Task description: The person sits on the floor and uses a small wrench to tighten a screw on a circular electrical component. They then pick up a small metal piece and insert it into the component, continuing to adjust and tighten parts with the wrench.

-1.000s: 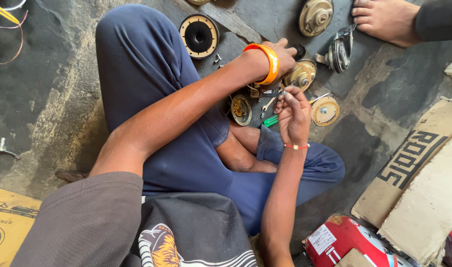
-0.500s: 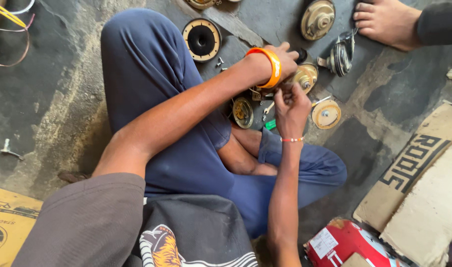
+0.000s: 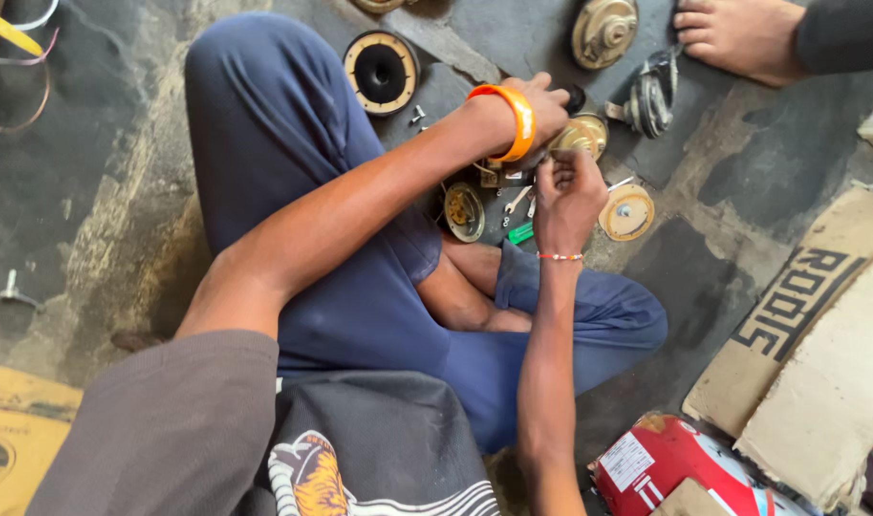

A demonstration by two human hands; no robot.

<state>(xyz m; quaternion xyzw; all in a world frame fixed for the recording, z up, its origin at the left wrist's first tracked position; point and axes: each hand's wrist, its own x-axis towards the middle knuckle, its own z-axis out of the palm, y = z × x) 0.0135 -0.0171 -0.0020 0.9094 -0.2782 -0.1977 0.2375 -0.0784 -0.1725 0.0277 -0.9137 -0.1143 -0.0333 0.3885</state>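
A: Status on the hands?

B: Both on the brass disc (image 3: pixel 582 136) on the floor in front of the crossed legs. Left hand (image 3: pixel 537 107), the one with the orange bangle (image 3: pixel 515 120), lies over the top of the disc with fingers curled down onto it. Right hand (image 3: pixel 567 194) is just below it, fingertips pinched together at the disc's near edge. Whatever it pinches is too small to make out.

A: Change since a second ago?

B: Little. Right hand has crept up from beside the green-handled tool (image 3: pixel 519 232) toward the disc, so both hands now meet on it. Left hand has stayed put. I'd read that as fine work on the disc itself, not picking parts.

A: Anything holding parts? Trays, boxes?

B: No tray. Loose parts sit straight on the floor: a small spanner (image 3: pixel 517 199) and screws near the right hand, a second disc (image 3: pixel 464 211) left of the tool, a third pale disc (image 3: pixel 627 211) to the right. The black round housing (image 3: pixel 381 72) by the knee is hollow and I see nothing in it. Red carton (image 3: pixel 668 462) at lower right is closed; contents not visible. Flat cardboard (image 3: pixel 819 325) beside it holds nothing.

A: Anyone else?

B: A bare foot (image 3: pixel 737 36) of another person at the top right, near a wound coil part (image 3: pixel 650 94). Not touching the work.
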